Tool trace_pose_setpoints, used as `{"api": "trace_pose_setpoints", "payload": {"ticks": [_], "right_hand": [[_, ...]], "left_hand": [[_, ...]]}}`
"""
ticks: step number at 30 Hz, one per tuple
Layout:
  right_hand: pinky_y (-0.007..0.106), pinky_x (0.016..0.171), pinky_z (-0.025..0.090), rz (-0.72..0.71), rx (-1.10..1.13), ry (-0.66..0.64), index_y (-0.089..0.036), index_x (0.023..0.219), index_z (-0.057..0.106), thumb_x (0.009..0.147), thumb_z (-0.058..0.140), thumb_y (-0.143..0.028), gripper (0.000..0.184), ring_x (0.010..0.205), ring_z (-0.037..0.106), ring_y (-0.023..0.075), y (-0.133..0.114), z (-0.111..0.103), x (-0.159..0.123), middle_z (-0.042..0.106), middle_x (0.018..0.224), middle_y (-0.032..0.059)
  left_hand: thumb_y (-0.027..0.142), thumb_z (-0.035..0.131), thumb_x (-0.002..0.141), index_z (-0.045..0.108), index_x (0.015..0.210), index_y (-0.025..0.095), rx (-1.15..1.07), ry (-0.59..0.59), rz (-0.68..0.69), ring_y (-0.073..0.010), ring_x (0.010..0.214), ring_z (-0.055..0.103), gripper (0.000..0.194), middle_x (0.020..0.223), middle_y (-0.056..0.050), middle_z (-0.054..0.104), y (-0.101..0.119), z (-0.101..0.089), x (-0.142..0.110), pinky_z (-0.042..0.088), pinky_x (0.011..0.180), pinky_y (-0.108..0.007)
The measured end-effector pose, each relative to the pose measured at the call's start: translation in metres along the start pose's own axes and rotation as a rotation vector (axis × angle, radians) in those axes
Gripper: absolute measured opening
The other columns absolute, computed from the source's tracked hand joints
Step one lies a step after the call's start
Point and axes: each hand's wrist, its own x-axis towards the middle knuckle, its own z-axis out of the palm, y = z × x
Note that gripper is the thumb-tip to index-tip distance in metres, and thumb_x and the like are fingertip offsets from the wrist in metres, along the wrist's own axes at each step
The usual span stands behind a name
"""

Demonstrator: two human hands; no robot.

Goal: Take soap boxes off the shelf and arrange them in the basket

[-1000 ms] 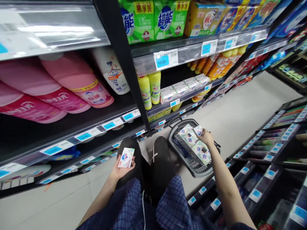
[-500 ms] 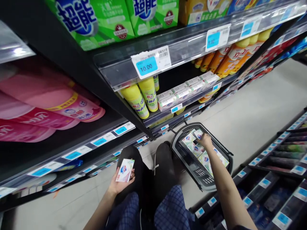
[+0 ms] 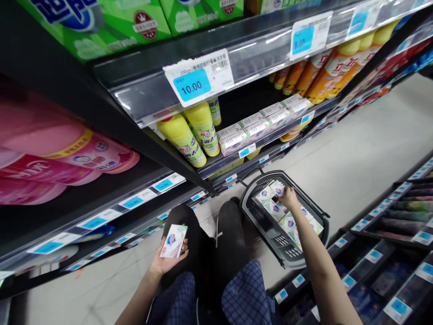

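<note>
My left hand (image 3: 163, 261) is closed around a white soap box (image 3: 173, 242) with a blue emblem and pink and green edges, held above my left knee. My right hand (image 3: 289, 199) reaches into a dark shopping basket (image 3: 251, 208) on the floor. Its fingers are closed on the edge of another soap box (image 3: 277, 188) near the basket's far end. Several matching boxes (image 3: 290, 223) lie side by side in the basket, partly covered by my right forearm.
In front, a shelf holds a double row of similar boxes (image 3: 257, 128), yellow bottles (image 3: 182, 140) and orange bottles (image 3: 333, 74). Pink bottles (image 3: 67, 151) lie at the left. Green packages (image 3: 135, 22) stand above. Another shelf (image 3: 375, 255) borders the right side.
The view has shifted slightly, bringing the upper shelf closer. The box in my right hand has moved a little, up and left, within the basket. My left hand keeps its box.
</note>
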Motion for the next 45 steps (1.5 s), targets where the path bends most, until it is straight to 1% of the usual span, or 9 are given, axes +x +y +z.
{"api": "trace_pose_setpoints", "payload": {"ticks": [8, 16, 24, 29, 33, 36, 39, 42, 45], "right_hand": [[0.043, 0.090, 0.045, -0.014, 0.064, 0.034, -0.008, 0.120, 0.050, 0.065, 0.061, -0.022, 0.058, 0.107, 0.052, 0.0341, -0.005, 0.002, 0.003, 0.057, 0.106, 0.0182], [0.043, 0.091, 0.046, -0.016, 0.096, 0.034, -0.002, 0.120, 0.051, 0.065, 0.062, -0.021, 0.060, 0.106, 0.054, 0.0347, -0.006, 0.000, 0.003, 0.056, 0.108, 0.0218], [0.046, 0.094, 0.044, -0.002, 0.116, 0.010, -0.005, 0.124, 0.048, 0.062, 0.065, -0.021, 0.066, 0.107, 0.054, 0.0356, -0.012, -0.005, 0.003, 0.056, 0.113, 0.0223], [0.054, 0.102, 0.036, 0.097, 0.132, -0.005, -0.006, 0.131, 0.044, 0.059, 0.074, -0.028, 0.081, 0.128, 0.043, 0.0422, -0.007, -0.031, -0.004, 0.052, 0.128, 0.0276], [0.049, 0.097, 0.043, 0.248, 0.353, 0.109, -0.009, 0.127, 0.052, 0.071, 0.062, -0.034, 0.063, 0.117, 0.056, 0.0350, -0.007, -0.070, -0.041, 0.056, 0.128, 0.0245], [0.046, 0.086, 0.051, 0.233, 0.598, 0.185, -0.013, 0.118, 0.059, 0.078, 0.053, -0.044, 0.051, 0.098, 0.065, 0.0288, -0.031, -0.097, -0.094, 0.065, 0.117, 0.0189], [0.045, 0.080, 0.054, 0.195, 0.782, 0.139, -0.016, 0.110, 0.062, 0.078, 0.056, -0.053, 0.049, 0.091, 0.066, 0.0273, -0.080, -0.115, -0.154, 0.068, 0.111, 0.0168], [0.045, 0.085, 0.054, 0.069, 0.934, -0.022, -0.019, 0.110, 0.063, 0.080, 0.060, -0.054, 0.046, 0.093, 0.066, 0.0264, -0.141, -0.128, -0.205, 0.070, 0.107, 0.0133], [0.045, 0.088, 0.054, -0.065, 1.127, -0.130, -0.023, 0.122, 0.058, 0.083, 0.061, -0.054, 0.051, 0.097, 0.066, 0.0251, -0.199, -0.140, -0.237, 0.068, 0.113, 0.0116]], "left_hand": [[0.046, 0.043, 0.091, 0.057, 0.121, 0.018, 0.023, -0.041, -0.001, -0.0231, 0.070, 0.060, 0.044, 0.090, -0.012, 0.063, 0.000, -0.001, 0.000, 0.056, 0.071, -0.047], [0.047, 0.042, 0.091, 0.056, 0.121, 0.015, 0.023, -0.015, 0.006, -0.0237, 0.068, 0.060, 0.046, 0.088, -0.014, 0.063, -0.001, 0.003, -0.004, 0.056, 0.070, -0.047], [0.050, 0.034, 0.094, 0.059, 0.111, 0.012, 0.058, -0.020, 0.013, -0.0228, 0.068, 0.059, 0.049, 0.089, -0.016, 0.062, -0.001, 0.004, -0.004, 0.056, 0.070, -0.046], [0.046, 0.038, 0.093, 0.059, 0.117, 0.012, 0.052, -0.074, 0.015, -0.0237, 0.071, 0.060, 0.047, 0.091, -0.017, 0.064, -0.003, 0.004, -0.003, 0.055, 0.074, -0.047], [0.044, 0.043, 0.092, 0.058, 0.119, 0.011, 0.056, -0.089, 0.036, -0.0255, 0.073, 0.063, 0.045, 0.094, -0.019, 0.067, -0.003, 0.002, -0.002, 0.055, 0.074, -0.047], [0.041, 0.050, 0.089, 0.060, 0.115, 0.011, 0.113, -0.181, 0.014, -0.0269, 0.075, 0.066, 0.041, 0.098, -0.019, 0.070, -0.005, 0.005, -0.002, 0.054, 0.072, -0.044], [0.038, 0.058, 0.085, 0.064, 0.110, 0.011, 0.239, -0.389, -0.024, -0.0272, 0.079, 0.069, 0.038, 0.103, -0.017, 0.072, -0.016, 0.025, -0.007, 0.054, 0.071, -0.040], [0.044, 0.063, 0.081, 0.065, 0.110, 0.009, 0.464, -0.610, -0.003, -0.0274, 0.082, 0.069, 0.045, 0.105, -0.016, 0.071, -0.041, 0.069, -0.025, 0.055, 0.071, -0.040], [0.048, 0.071, 0.072, 0.061, 0.119, 0.009, 0.645, -0.702, 0.048, -0.0316, 0.086, 0.068, 0.063, 0.113, -0.019, 0.068, -0.073, 0.125, -0.063, 0.054, 0.077, -0.046]]}}
